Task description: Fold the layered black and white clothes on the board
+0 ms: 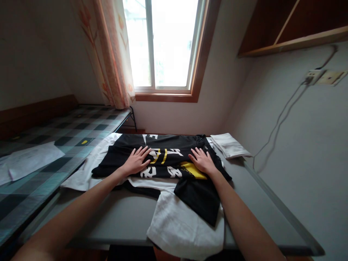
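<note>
A black T-shirt [130, 142] with white lettering and a yellow patch lies spread over a white garment [187, 224] on the grey table. Its sleeve points toward me over the white cloth, which hangs past the table's front edge. My left hand [137, 159] rests flat on the shirt at the left of the lettering, fingers spread. On the right, my right hand [202, 161] lies flat on the shirt just above the yellow patch, its fingers apart. Neither hand grips any cloth.
A folded white cloth [230, 145] sits at the table's [116, 214] back right corner. To the left is a bed [89, 127] with a checked cover and papers [35, 159] on it. A cable [277, 125] runs down the right wall from a socket. Ahead is a curtained window [171, 43].
</note>
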### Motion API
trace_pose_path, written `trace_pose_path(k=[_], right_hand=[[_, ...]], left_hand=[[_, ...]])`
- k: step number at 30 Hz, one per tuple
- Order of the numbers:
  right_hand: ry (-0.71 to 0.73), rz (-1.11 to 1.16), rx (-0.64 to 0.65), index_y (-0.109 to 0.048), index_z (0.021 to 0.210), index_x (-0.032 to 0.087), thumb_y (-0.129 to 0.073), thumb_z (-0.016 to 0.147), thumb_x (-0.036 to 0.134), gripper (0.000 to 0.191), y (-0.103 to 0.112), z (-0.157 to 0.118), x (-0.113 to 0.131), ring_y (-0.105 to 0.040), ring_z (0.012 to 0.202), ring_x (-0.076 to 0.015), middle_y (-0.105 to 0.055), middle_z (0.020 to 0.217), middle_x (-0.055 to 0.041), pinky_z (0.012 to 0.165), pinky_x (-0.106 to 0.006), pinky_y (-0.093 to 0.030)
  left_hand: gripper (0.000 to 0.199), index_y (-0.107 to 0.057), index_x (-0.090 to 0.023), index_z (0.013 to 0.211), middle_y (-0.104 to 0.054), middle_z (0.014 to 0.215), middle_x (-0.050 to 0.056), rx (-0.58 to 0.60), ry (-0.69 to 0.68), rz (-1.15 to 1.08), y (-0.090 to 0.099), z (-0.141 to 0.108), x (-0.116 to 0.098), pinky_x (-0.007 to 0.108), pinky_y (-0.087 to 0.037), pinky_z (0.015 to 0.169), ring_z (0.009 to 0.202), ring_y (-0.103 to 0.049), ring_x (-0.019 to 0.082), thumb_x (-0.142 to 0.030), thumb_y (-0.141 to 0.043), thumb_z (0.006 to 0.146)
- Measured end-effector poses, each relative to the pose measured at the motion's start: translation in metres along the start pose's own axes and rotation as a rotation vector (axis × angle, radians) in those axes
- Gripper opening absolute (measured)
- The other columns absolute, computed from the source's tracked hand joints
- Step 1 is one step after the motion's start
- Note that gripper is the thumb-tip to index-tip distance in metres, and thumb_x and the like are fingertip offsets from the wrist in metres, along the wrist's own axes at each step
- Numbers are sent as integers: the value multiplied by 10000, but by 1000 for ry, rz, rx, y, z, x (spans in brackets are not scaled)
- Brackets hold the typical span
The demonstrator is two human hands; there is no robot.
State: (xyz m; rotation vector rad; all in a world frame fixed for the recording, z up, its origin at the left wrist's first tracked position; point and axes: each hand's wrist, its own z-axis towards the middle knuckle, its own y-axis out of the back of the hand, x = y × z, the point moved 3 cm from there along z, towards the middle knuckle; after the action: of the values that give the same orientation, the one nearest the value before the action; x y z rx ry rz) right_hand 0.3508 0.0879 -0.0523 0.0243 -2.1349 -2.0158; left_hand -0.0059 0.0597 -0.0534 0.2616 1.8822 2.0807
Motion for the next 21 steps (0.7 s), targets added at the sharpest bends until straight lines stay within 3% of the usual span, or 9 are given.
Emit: trace_pose_path(k=[5, 9, 12, 17, 21], right_hand=[[-166, -47, 17, -250, 1582, 180, -90, 982, 629, 767, 1, 5, -30, -113, 1526, -247, -187, 1651, -119, 1212, -528, -85], [-204, -27, 5, -278, 1573, 165, -102, 982, 627, 771, 0, 5, -40, -105, 1527, -249, -172, 1655, -104, 1208, -529, -124], [-206, -22, -4, -300, 1566, 174, -118, 980, 629, 764, 0, 5, -39, -117, 1525, -247, -178, 1654, -99, 1206, -518, -149], [-197, -19, -9, -315, 1560, 190, -117, 990, 603, 732, 1, 4, -37, -138, 1521, -248, -204, 1649, -101, 1196, -543, -161], [-189, -15, -10, -326, 1556, 192, -123, 993, 593, 720, 2, 3, -36, -147, 1519, -253, -209, 1647, -103, 1192, -549, -169]], left_hand=[[791, -322, -208, 1554, -314, 1606, 95, 57, 179, -13, 3, -6, 39, 509, -128, 1210, 1499, -233, 310, -685, -311, 923], [659, -423, -217, 1500, -365, 1586, 105, 49, 383, -17, 10, -20, 86, 612, -66, 1188, 1466, -301, 327, -572, -290, 961], [550, -564, -238, 1379, -492, 1495, 133, -32, 423, 21, 18, -30, 116, 647, -61, 1167, 1366, -432, 346, -508, -361, 944], [407, -705, -228, 1111, -634, 1288, 166, -34, 511, 94, 36, -31, 152, 633, -217, 1109, 1253, -497, 400, -481, -521, 851], [330, -712, -210, 852, -687, 1091, 174, -5, 601, -17, 52, -26, 172, 566, -401, 968, 1155, -543, 439, -495, -673, 691]])
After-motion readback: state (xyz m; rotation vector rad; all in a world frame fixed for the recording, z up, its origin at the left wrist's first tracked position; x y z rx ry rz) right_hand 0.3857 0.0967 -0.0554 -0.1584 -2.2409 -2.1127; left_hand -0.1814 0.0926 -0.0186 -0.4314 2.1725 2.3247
